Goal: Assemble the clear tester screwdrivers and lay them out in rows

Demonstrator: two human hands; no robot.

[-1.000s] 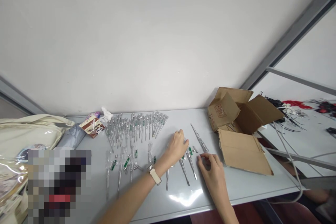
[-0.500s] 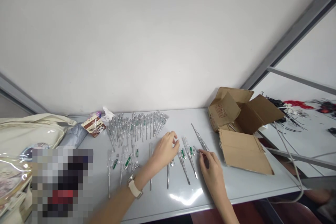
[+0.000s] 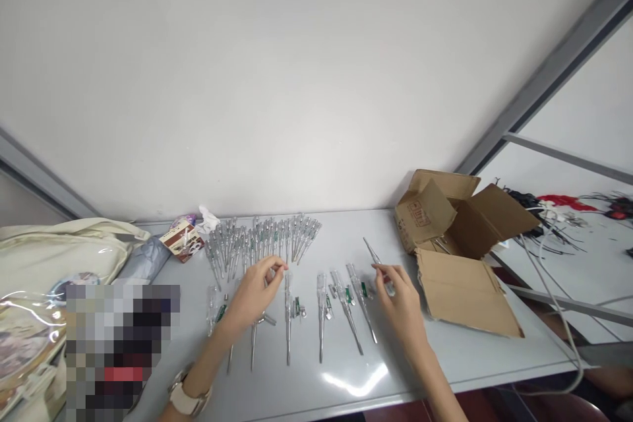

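Note:
My left hand (image 3: 254, 295) hovers with curled fingers over the front row of clear-handled screwdriver-type voltage testers (image 3: 321, 310), and what lies under it is hidden. A wristwatch (image 3: 185, 401) sits on that wrist. My right hand (image 3: 401, 298) pinches a long clear tester (image 3: 378, 264) between thumb and fingers, its tip pointing away from me. Green-marked testers lie spaced apart between my hands. Behind them, a dense fan of similar testers (image 3: 262, 244) lies on the grey table (image 3: 390, 356).
An open cardboard box (image 3: 457, 227) stands at the table's right, with a flap (image 3: 465, 297) resting on it. A cloth bag (image 3: 59, 257) and a pixelated patch (image 3: 121, 349) fill the left. A small card packet (image 3: 182, 241) lies at the back. Cables (image 3: 548, 237) run off right.
My left hand has moved left over the testers. The front testers now stand more evenly spaced. The long tester has risen into my right hand's pinch.

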